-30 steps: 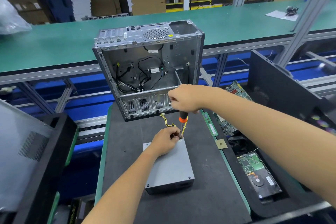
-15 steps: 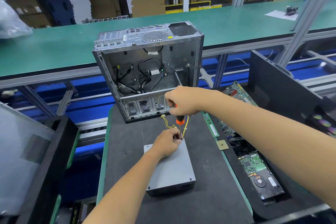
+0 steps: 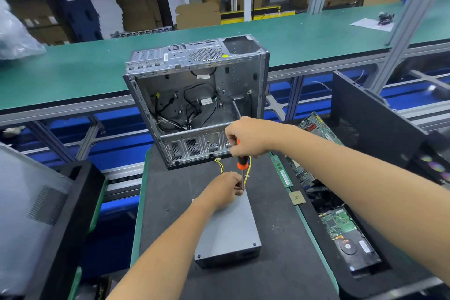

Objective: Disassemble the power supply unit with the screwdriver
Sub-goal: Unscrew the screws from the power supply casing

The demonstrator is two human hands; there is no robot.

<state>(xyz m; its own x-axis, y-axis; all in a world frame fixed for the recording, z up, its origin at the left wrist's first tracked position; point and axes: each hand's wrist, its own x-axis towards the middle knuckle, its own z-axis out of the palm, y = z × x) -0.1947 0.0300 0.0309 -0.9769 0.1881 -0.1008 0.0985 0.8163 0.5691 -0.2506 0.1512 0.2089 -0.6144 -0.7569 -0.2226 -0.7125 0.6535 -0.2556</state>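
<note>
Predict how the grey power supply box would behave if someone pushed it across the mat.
The power supply box lies flat on a broad face, so it would probably slide rather than tip. Its metal casing looks rigid and likely heavy for its size. The yellow wires at its far end look floppy and would probably trail behind.

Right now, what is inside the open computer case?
Inside the computer case hang loose black cables; no boards or drives show. The right hand covers its lower right corner.
</note>
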